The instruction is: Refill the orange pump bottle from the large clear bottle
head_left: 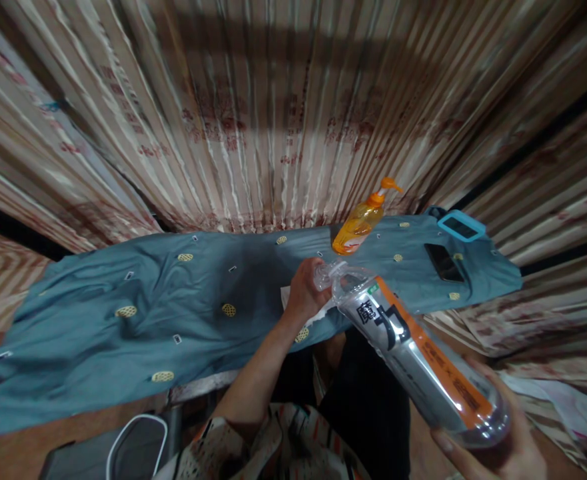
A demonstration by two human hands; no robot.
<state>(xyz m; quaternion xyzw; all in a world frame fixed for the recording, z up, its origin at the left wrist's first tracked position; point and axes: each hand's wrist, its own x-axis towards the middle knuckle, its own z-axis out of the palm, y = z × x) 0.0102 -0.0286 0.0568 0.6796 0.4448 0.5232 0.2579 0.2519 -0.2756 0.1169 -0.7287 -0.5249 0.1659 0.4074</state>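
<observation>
A big clear plastic bottle (pixel 413 360) with a silver and orange label lies tilted across my lap and the table's near edge, its mouth toward the table. My right hand (pixel 510 433) grips its base at the lower right. At the bottle's neck, my left hand (pixel 307 292) is closed, its fingers wrapped around the clear mouth end. A piece of white paper or tissue (pixel 318 315) shows under my left hand; whether I hold it or it lies on the cloth, I cannot tell. No liquid shows inside the bottle.
An orange pump bottle (pixel 357 227) stands on the blue-green cloth (pixel 193 287) covering the narrow table. A dark phone (pixel 443 262) and a blue-framed device (pixel 462 226) lie at the right. Striped curtains (pixel 273 120) hang behind the table. A dark bag-like item (pixel 138 447) is at the lower left.
</observation>
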